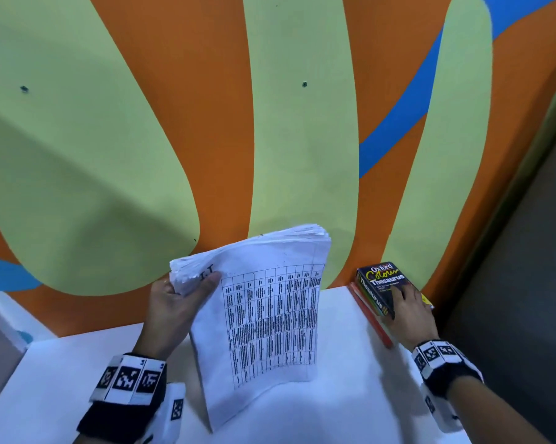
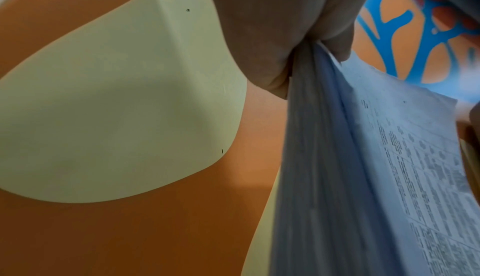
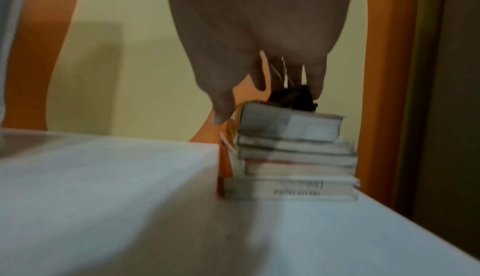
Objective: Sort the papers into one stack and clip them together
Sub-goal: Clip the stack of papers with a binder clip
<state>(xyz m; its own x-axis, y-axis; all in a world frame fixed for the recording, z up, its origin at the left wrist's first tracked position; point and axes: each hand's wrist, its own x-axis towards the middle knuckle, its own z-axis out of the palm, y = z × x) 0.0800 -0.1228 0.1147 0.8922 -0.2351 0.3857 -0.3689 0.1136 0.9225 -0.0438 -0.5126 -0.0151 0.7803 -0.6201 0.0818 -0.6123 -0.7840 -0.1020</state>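
I hold the stack of papers [image 1: 263,315] in my left hand [image 1: 174,312], gripped at its top left corner with the thumb across the front sheet and the fingers behind. The stack stands nearly upright with its bottom edge resting on the white table [image 1: 62,379]. My reading is that this lets the sheets settle level along that edge while one hand alone keeps them together, leaving the other hand free. The top edges are fanned and uneven, so the stack is gathered but not yet squared.

My right hand [image 1: 411,312] reaches to the far right corner of the table, where a pile of books [image 3: 293,157] sits against the painted wall [image 1: 110,155]. A thesaurus [image 1: 382,286] lies on top. In the right wrist view the fingers point down and close around a small black binder clip [image 3: 293,98] resting on the top book. The silver handles show between the fingers. The picture is blurred, so I cannot tell whether the clip has left the book.

Left forearm: raised from the table, wrist straight, palm facing right. Right forearm: extended forward, palm down over the books.

Clipping is not yet done.
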